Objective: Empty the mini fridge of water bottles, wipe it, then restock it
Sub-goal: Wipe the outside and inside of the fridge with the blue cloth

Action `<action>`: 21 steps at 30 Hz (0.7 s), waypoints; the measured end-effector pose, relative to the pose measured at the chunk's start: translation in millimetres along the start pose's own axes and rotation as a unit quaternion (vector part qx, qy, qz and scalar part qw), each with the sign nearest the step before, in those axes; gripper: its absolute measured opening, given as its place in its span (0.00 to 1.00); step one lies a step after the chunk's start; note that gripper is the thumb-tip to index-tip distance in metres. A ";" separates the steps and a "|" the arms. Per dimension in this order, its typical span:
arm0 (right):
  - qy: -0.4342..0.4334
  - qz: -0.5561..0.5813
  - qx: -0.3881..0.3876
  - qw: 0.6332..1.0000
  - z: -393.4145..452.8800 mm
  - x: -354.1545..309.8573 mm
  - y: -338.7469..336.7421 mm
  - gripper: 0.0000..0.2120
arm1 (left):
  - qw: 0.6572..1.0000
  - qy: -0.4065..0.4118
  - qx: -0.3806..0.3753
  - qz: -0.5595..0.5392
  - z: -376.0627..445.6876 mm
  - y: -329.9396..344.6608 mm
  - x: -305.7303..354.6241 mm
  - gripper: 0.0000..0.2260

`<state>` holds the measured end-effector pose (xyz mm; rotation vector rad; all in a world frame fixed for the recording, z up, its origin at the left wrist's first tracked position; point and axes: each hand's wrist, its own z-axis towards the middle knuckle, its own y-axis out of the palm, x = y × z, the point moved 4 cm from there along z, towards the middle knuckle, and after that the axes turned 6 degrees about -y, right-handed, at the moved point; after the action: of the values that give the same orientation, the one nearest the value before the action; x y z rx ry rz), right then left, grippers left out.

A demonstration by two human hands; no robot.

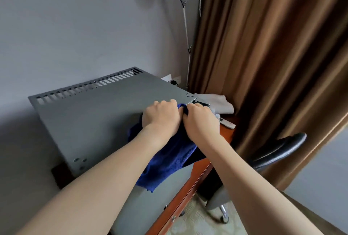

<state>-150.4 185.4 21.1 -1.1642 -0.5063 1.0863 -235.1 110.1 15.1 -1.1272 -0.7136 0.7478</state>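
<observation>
Both your hands meet on the blue terry cloth (169, 157), bunched on the flat grey metal top of the mini fridge (90, 117) near its right edge; your left hand (162, 116) and right hand (201, 121) curl their fingers round the cloth, knuckles up, forearms outstretched. Beside it, a white towel (218, 102) lies on the wooden desk (188, 183)

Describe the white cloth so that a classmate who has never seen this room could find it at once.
Start at the grey fridge top, where the left hand and right hand grip a blue cloth. Look past its far right corner, towards the brown curtain. The white cloth lies crumpled there on the wooden desk; it is pale and nobody is holding it.
</observation>
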 end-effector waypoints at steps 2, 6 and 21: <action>-0.011 -0.007 -0.015 1.000 10.5 12.3 1.9 0.12 | 1.000 -0.012 -0.001 -0.006 9.6 4.4 11.1 0.18; -0.042 -0.026 -0.021 0.999 29.7 37.7 6.0 0.10 | 0.999 -0.024 0.013 -0.024 25.3 11.4 32.9 0.17; -0.121 -0.003 -0.075 0.990 36.3 45.0 14.5 0.15 | 0.971 -0.143 0.031 -0.189 15.0 -0.1 23.1 0.11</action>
<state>-165.9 242.3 12.3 -1.1656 -0.7915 1.2070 -234.3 136.8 22.0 -0.8005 -1.1053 0.6046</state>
